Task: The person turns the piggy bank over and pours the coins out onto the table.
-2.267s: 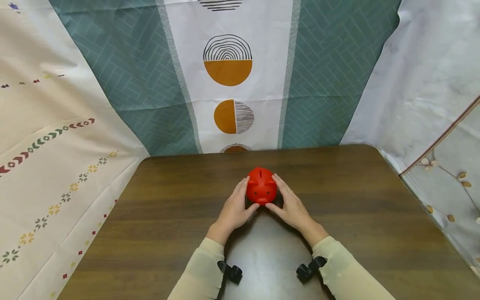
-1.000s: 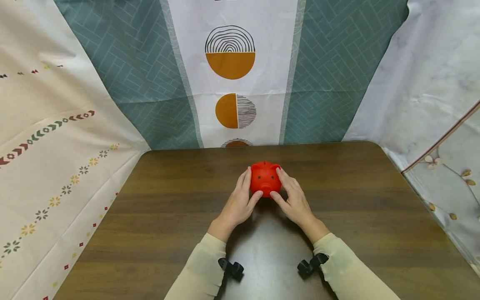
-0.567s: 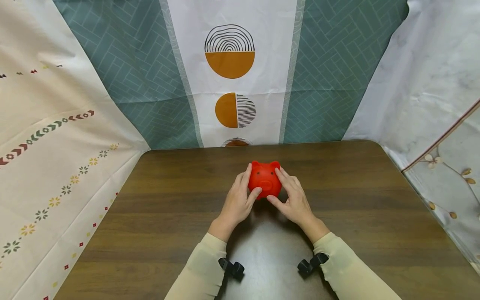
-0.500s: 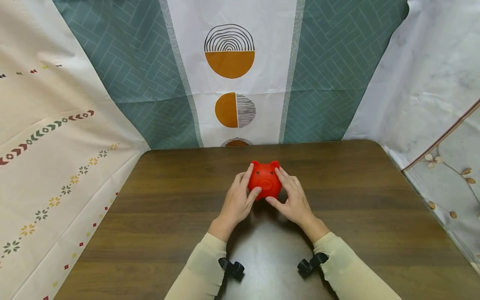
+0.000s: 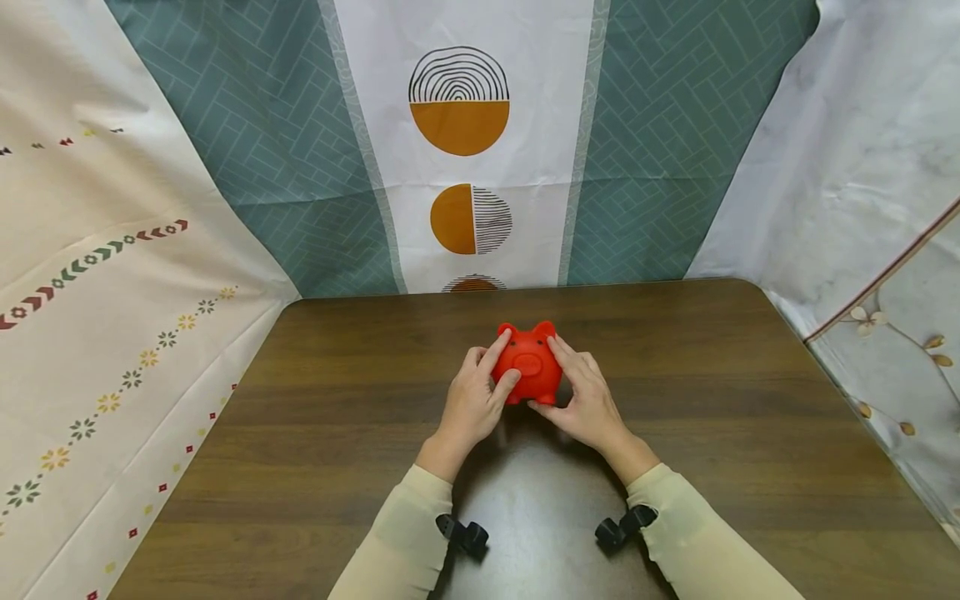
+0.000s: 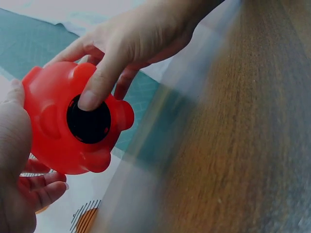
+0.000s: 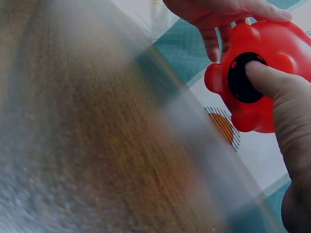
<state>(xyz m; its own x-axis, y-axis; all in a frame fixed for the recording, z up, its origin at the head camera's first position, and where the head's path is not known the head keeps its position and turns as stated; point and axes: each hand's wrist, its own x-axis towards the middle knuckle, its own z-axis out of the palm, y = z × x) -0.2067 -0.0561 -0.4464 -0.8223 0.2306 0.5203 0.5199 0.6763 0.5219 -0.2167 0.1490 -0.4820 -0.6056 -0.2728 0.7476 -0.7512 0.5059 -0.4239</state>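
Observation:
Both hands hold a red piggy bank (image 5: 529, 385) off the wooden table, its face and feet turned toward the person. The left hand (image 5: 468, 408) grips one side, fingers near an ear and thumb on the front. On the other side, the right hand (image 5: 592, 412) has its fingers along the body and its thumb underneath. A round black plug (image 6: 92, 127) sits in the pig's belly in the left wrist view, with the right thumb resting on it. The right wrist view also has that thumb over the plug (image 7: 238, 90). The pig's back is hidden.
The wooden table (image 5: 315, 433) spreads under both arms, its far edge meeting a teal and white patterned cloth (image 5: 300, 167). Pale cloths hang at the left (image 5: 135, 275) and right (image 5: 847, 192). Black camera mounts (image 5: 467, 538) sit on the wrists.
The piggy bank has tipped back: its top slot has gone from sight and its snout and feet have come up. The right thumb has moved down to its underside. The left thumb has shifted up the front.

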